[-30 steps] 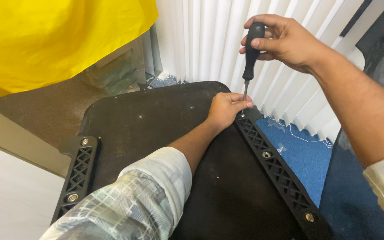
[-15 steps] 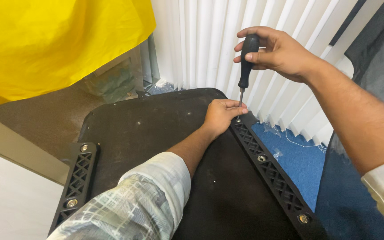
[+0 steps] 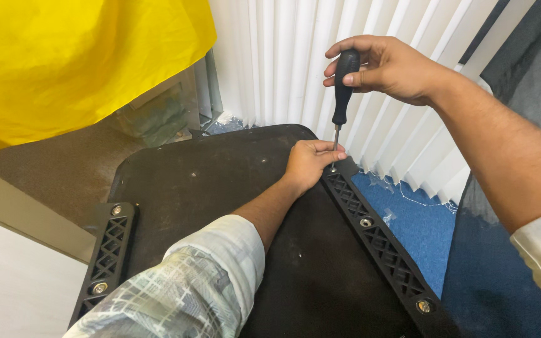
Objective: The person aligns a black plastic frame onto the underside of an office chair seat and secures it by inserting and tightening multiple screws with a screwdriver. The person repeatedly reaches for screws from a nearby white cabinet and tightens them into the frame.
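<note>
My right hand (image 3: 388, 66) grips the black handle of a screwdriver (image 3: 342, 84) held upright. Its tip meets the far end of a black lattice bracket (image 3: 377, 238) along the right edge of a dark panel (image 3: 208, 188). My left hand (image 3: 311, 164) rests on the panel at that end, fingertips pinched around the screwdriver tip and the screw there. The screw itself is hidden by my fingers. A second lattice bracket (image 3: 109, 250) lies along the panel's left edge.
White vertical blinds (image 3: 283, 62) hang behind the panel. A yellow sheet (image 3: 76, 62) covers the upper left. Blue carpet (image 3: 421, 219) shows on the right, beside a dark fabric surface (image 3: 515, 300). A pale board (image 3: 14, 275) is at the lower left.
The view has shifted slightly, so hands and panel sit a little lower and further left in the frame. The screwdriver stays upright at the bracket's far end.
</note>
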